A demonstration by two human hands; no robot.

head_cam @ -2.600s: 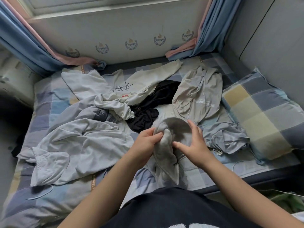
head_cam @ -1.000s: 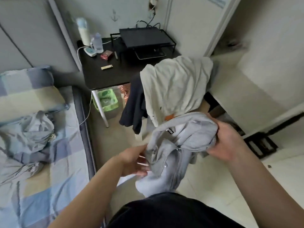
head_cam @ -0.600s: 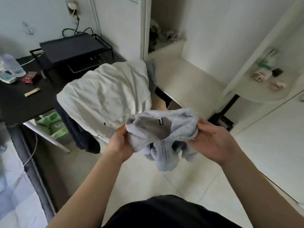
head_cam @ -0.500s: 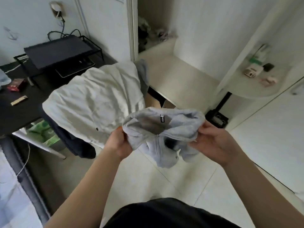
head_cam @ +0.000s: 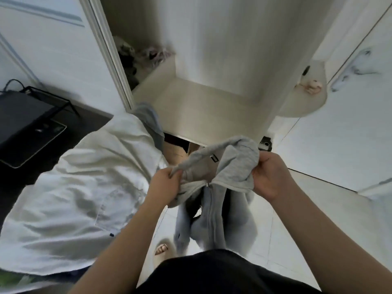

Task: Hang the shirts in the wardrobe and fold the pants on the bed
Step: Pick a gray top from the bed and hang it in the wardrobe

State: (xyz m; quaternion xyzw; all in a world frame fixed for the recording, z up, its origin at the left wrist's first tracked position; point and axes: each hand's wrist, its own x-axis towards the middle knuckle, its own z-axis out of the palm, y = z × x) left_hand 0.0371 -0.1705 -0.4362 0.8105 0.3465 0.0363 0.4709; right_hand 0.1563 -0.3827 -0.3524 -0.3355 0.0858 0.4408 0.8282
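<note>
I hold a light grey zip-up hoodie (head_cam: 233, 166) by its neck in front of the open wardrobe (head_cam: 201, 98). My left hand (head_cam: 164, 183) grips the left side of the collar, and my right hand (head_cam: 269, 175) bunches the right side and hood. The zipped body hangs down toward the floor between my arms. The wardrobe's white floor panel lies just beyond the hoodie; no hanger or rail shows in view.
A white garment (head_cam: 80, 192) drapes over a chair at my left, close to my left arm. A black desk with a dark stand (head_cam: 23, 122) sits further left. Small clutter (head_cam: 146, 56) lies deep in the wardrobe. A rounded white shelf (head_cam: 305, 100) juts out at right.
I turned from the bed toward the wardrobe carrying the hoodie. In the last half second I stepped closer, and my hands spread the collar apart so the body hangs down.
</note>
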